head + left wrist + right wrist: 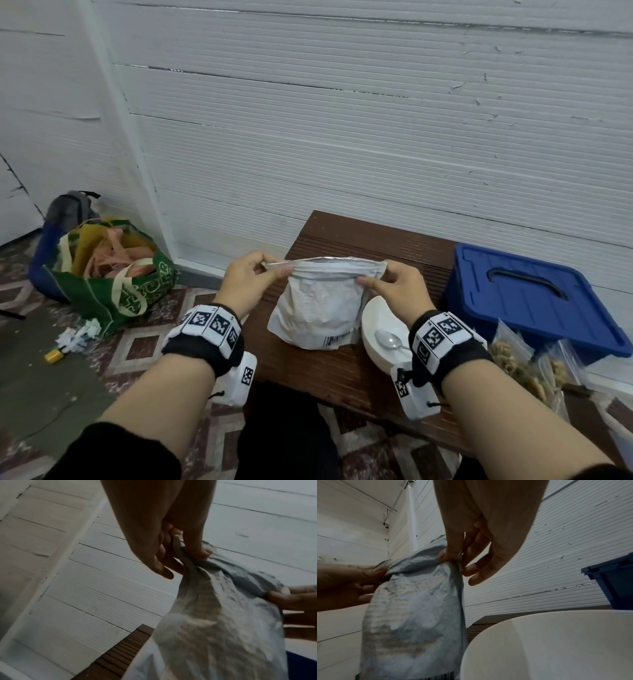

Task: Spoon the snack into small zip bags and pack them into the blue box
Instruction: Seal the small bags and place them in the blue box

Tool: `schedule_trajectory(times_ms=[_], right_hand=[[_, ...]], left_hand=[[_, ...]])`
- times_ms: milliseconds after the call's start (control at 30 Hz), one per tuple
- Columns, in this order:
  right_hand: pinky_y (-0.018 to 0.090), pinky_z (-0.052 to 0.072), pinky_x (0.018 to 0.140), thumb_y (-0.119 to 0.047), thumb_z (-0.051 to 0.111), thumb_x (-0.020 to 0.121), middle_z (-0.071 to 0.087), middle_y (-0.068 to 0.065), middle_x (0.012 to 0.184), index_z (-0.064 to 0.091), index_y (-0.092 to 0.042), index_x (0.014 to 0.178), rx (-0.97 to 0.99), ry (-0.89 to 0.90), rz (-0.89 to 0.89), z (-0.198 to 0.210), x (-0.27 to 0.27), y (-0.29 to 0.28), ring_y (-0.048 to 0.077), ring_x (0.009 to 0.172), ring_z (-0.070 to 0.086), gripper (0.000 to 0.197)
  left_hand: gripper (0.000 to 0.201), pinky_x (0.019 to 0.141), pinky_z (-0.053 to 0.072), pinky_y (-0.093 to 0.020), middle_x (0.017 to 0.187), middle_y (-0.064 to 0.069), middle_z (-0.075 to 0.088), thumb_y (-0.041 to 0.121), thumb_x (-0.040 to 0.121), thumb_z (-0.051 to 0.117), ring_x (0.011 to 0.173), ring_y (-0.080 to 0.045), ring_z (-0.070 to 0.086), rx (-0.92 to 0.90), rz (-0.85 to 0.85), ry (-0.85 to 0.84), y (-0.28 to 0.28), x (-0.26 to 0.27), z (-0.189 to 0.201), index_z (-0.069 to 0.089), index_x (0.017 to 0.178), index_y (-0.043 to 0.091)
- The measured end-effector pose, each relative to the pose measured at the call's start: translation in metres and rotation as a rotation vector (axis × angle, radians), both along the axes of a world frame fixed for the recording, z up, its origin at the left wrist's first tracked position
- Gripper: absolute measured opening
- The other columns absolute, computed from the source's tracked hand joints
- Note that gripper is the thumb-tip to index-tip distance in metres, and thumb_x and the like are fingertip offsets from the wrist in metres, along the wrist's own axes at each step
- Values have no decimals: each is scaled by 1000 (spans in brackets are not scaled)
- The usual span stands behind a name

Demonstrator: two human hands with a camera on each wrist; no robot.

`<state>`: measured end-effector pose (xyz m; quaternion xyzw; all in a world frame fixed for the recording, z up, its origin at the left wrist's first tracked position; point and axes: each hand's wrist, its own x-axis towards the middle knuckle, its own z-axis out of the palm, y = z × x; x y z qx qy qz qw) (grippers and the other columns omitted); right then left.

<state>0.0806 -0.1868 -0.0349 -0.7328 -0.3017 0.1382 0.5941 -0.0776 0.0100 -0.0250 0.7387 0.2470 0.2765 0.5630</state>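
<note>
While the silver snack pouch (318,305) stands upright on the brown table (342,370), the left hand (248,281) pinches its top left corner and the right hand (394,284) pinches the top right. Just right of that grip sit the white bowl (376,315) with the spoon (388,339), then the blue box (534,294).

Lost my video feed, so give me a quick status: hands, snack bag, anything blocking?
Left hand and right hand pinch top corners of silver snack bag, upright on bench. Spoon in white bowl. Blue box lidded. Nothing blocking.
</note>
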Motion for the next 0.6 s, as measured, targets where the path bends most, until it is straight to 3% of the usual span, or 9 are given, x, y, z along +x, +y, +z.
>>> schedule_trajectory(times_ms=[67,133,233,300,400,500,600], right_hand=[[28,57,71,-10,77,77,74,1,81,70,-14,75,-6,-5,-2,4,2,0,18,80,70,8],[32,56,78,-12,76,78,74,-2,82,71,-19,73,-20,-30,25,8,4,-1,16,83,70,10],[33,54,85,-13,72,81,75,-4,89,73,-23,81,-33,-30,80,14,5,-2,14,90,69,10],[30,54,84,-13,70,84,75,-1,91,74,-16,87,-17,10,107,18,2,-4,13,89,69,6],[23,55,68,-9,68,85,72,1,80,71,-4,90,40,97,102,23,-3,-5,7,71,67,7],[18,52,59,-3,69,83,68,5,74,67,-1,87,87,147,51,23,-4,-5,6,61,62,5],[16,49,57,-3,69,83,66,6,70,62,-2,76,61,125,48,24,-4,-5,3,56,59,9]], left_hand=[[21,59,43,-10,59,16,65,10,78,77,58,6,58,4,-27,-1,2,1,4,59,70,18],[19,62,47,-22,63,12,64,12,79,76,62,-6,59,15,-41,9,7,0,7,59,73,19],[18,57,43,-31,68,5,57,19,80,76,64,-15,52,47,-35,29,12,-1,12,59,78,23],[18,58,43,-30,69,4,55,19,80,76,64,-14,51,62,-40,34,12,-3,16,59,80,25],[19,54,42,-23,62,4,51,17,78,77,54,-8,47,59,-48,75,12,-5,20,60,79,24],[19,53,45,-23,60,2,53,16,76,79,52,-8,48,36,-72,95,11,-5,24,61,78,22],[19,54,44,-10,66,2,59,14,74,81,57,-5,54,50,-64,74,11,-4,27,63,77,19]])
